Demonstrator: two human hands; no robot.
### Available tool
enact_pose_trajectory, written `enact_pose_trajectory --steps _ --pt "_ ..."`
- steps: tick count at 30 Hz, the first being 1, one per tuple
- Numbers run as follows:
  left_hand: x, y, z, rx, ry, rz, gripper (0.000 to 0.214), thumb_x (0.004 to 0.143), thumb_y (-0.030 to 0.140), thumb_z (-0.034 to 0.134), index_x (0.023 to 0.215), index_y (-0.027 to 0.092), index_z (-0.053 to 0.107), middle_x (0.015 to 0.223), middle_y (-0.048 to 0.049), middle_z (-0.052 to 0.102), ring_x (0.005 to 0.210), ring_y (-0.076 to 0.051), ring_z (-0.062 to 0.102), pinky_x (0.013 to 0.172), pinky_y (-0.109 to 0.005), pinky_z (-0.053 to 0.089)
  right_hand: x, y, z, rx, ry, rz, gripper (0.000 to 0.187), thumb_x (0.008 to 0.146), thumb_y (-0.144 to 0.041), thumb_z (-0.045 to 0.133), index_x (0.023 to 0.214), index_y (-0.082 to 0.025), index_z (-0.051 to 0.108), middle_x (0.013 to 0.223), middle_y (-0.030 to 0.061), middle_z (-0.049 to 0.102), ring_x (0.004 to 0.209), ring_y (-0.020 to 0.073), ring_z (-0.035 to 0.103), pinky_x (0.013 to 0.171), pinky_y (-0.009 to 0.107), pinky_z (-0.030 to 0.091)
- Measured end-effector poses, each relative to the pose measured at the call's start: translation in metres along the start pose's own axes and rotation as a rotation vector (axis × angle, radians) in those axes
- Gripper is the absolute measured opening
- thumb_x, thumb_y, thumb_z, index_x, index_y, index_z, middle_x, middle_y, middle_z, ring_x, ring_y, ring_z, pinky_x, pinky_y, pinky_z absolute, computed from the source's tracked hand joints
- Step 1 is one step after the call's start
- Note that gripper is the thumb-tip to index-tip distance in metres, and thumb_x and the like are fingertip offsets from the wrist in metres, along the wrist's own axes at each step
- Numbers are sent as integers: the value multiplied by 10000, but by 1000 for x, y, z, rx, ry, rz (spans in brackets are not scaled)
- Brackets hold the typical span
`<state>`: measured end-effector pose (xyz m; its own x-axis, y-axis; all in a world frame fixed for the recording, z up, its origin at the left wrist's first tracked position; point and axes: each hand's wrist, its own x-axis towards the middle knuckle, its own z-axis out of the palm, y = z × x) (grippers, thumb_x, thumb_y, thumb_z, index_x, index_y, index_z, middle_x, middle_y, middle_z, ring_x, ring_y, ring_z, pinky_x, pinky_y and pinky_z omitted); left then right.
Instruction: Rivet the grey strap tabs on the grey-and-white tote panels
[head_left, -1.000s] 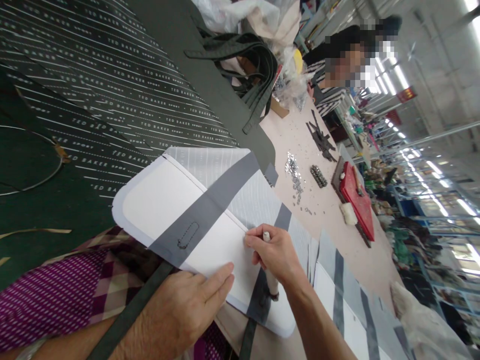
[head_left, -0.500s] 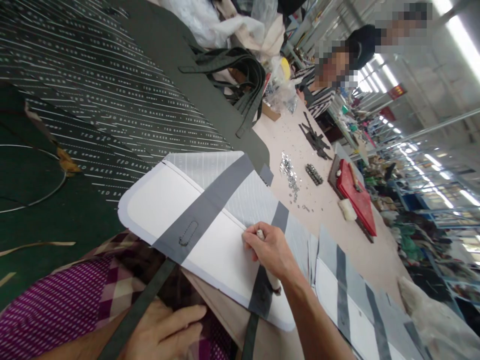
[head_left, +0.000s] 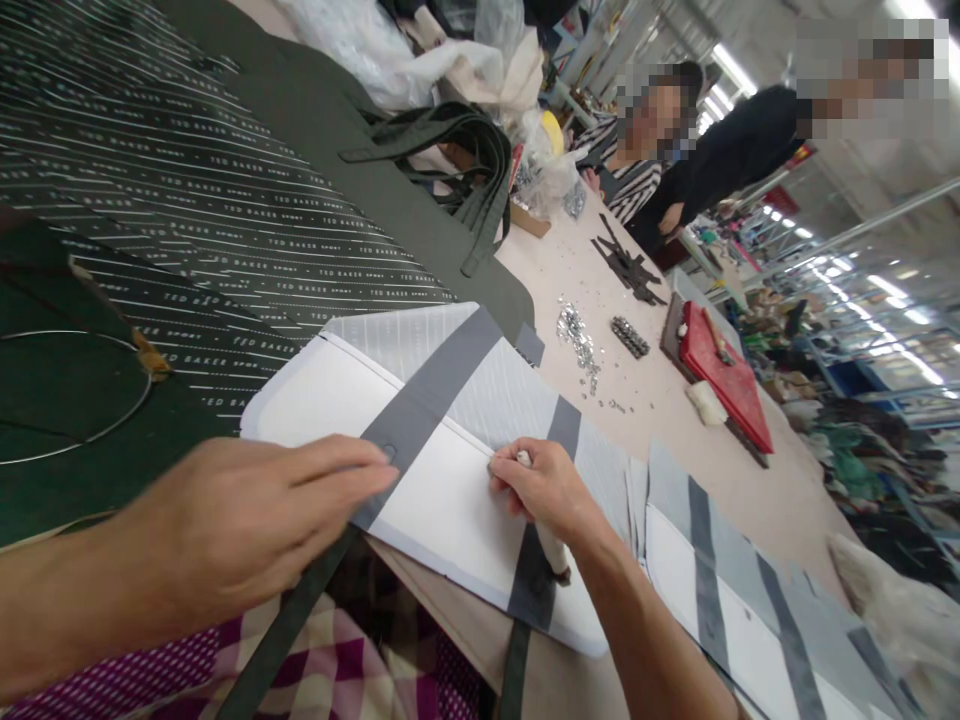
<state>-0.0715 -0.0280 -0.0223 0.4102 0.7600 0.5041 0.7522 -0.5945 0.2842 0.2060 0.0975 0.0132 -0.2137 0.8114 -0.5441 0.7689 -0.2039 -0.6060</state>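
One smooth white panel (head_left: 450, 495), round-cornered and crossed by two flat grey bands (head_left: 427, 405), lies before you at the surface's (head_left: 675, 455) edge. Your right hand (head_left: 544, 485) is wrapped round one pale, rod-like tool (head_left: 553, 548); your left hand (head_left: 262, 510) is loose, fingers outstretched over one band. Beyond sit one red slab (head_left: 731, 400) and many shiny metal bits (head_left: 576, 335).

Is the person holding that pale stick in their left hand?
No, the pale stick is gripped by the right fingers, over the white panel.
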Motion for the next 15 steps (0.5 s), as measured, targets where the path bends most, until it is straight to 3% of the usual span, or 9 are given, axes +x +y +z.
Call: enact_pose_trajectory --steps 3,6,9,15 --pt "57 21 21 25 -153 150 284 953 138 408 1149 176 610 1106 -38 678 598 -125 606 494 -302 441 -1 -2 0 13 -4 13 100 798 -228 586 726 -173 628 626 -1 679 387 58 512 370 180 329" --pt "84 30 45 46 -299 196 198 910 146 513 1084 178 602 966 -12 665 551 -151 583 431 -321 374 -1 -5 -1 48 -40 41 114 797 -238 588 715 -171 631 590 -7 650 383 66 495 351 186 313" --pt "86 28 59 53 -331 196 178 916 163 535 1086 180 584 967 1 648 564 -156 589 426 -333 357 -1 -6 -2 44 -58 29 128 796 -232 581 701 -168 638 596 -2 647 409 73 520 360 186 323" --pt "80 25 62 43 -326 195 194 939 182 505 1119 181 576 979 -9 644 568 -154 584 445 -340 383 0 -9 -1 8 -37 60 112 785 -197 577 678 -178 604 503 -27 600 405 77 522 367 175 344"
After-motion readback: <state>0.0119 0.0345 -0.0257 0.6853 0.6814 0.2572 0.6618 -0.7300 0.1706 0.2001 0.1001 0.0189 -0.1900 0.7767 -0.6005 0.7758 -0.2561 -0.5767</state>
